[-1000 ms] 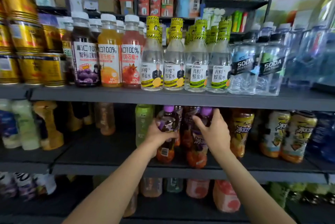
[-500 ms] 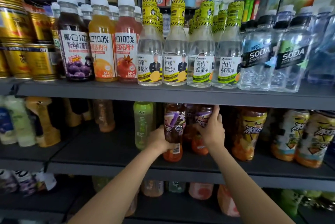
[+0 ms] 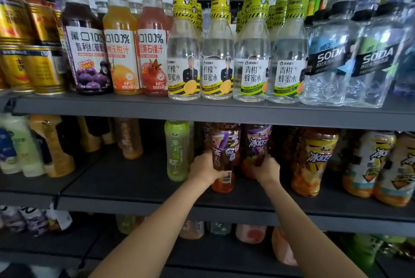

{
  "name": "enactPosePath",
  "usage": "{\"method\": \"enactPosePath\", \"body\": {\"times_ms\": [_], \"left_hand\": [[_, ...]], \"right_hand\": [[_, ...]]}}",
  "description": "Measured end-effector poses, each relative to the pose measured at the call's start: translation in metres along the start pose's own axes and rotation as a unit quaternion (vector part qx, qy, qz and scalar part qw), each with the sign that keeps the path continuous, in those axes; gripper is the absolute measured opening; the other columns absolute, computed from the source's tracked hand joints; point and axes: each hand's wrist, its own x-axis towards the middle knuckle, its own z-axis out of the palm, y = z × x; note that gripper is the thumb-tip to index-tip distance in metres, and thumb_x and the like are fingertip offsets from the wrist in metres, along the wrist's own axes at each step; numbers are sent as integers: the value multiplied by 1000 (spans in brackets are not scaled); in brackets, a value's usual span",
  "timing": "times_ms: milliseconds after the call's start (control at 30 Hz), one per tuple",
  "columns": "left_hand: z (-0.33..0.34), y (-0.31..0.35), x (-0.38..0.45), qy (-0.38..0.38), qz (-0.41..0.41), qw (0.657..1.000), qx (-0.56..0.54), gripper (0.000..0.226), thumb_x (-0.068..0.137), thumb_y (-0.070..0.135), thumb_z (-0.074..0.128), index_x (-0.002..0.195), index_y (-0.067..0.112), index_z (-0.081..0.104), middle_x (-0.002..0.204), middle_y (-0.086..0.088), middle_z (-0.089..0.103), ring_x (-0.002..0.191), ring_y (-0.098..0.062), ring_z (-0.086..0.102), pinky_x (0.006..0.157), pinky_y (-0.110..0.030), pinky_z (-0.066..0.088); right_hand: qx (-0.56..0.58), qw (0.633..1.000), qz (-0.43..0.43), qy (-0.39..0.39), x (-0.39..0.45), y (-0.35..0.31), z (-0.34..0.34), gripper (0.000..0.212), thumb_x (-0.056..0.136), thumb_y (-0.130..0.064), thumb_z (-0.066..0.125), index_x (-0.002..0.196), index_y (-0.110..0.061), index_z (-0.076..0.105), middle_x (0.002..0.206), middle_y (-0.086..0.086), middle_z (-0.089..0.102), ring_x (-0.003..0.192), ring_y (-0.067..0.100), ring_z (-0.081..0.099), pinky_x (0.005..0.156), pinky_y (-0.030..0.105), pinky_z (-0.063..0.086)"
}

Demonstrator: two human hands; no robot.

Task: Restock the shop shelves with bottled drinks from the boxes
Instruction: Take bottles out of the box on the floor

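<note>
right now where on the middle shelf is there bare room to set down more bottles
Bare shelf lies between the amber bottles at the left and the green bottle. Rightward it's crowded: left hand and right hand each grip a purple-label bottle, tight against the yellow-label bottles.

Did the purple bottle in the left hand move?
Yes. The purple bottle went down onto the middle shelf, beside the green bottle.

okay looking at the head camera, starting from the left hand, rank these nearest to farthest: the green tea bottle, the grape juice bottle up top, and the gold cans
From the left hand, which grips a purple-label tea bottle:
1. Green tea bottle: same middle shelf, just left of the hand.
2. Grape juice bottle: upper shelf, up and to the left.
3. Gold cans: upper shelf, far left edge.
</note>
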Motion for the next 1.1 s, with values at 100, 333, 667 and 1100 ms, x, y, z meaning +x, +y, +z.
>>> {"method": "enactPosePath", "body": {"times_ms": [100, 333, 667, 1100], "left_hand": [[8, 4, 5, 3, 1, 1000, 10, 54, 76, 26, 74, 123, 14, 51, 125, -4, 59, 115, -20, 56, 97, -32, 45], [31, 13, 24, 18, -14, 1000, 13, 44, 80, 36, 70, 112, 11, 56, 117, -7, 62, 108, -23, 58, 92, -35, 48], [12, -58, -56, 93, 2, 991, -92, 37, 87, 9, 58, 122, 15, 48, 115, 3, 55, 104, -8, 53, 90, -24, 45], [-209, -384, -364, 177, -363, 909, -103, 31, 90, 11, 53, 120, 9, 45, 109, -10, 60, 95, -24, 60, 78, -25, 45]], "right_hand": [[40, 999, 10, 1, -7, 9, -3, 47, 81, -11, 68, 123, 1, 51, 117, 21, 59, 110, 34, 54, 89, 34, 44], [65, 997, -19, 19, -33, 19, -19, 35, 87, -7, 61, 121, -2, 54, 118, 13, 60, 110, 25, 56, 85, 24, 41], [7, 986, -165, -6, -94, -31, 10, 23, 86, -2, 56, 109, -5, 57, 91, 5, 64, 87, 20, 62, 73, 25, 46], [-141, 752, -458, -452, -386, -215, 312, 34, 92, -17, 50, 126, -16, 44, 104, 2, 59, 98, 22, 58, 76, 33, 45]]}}
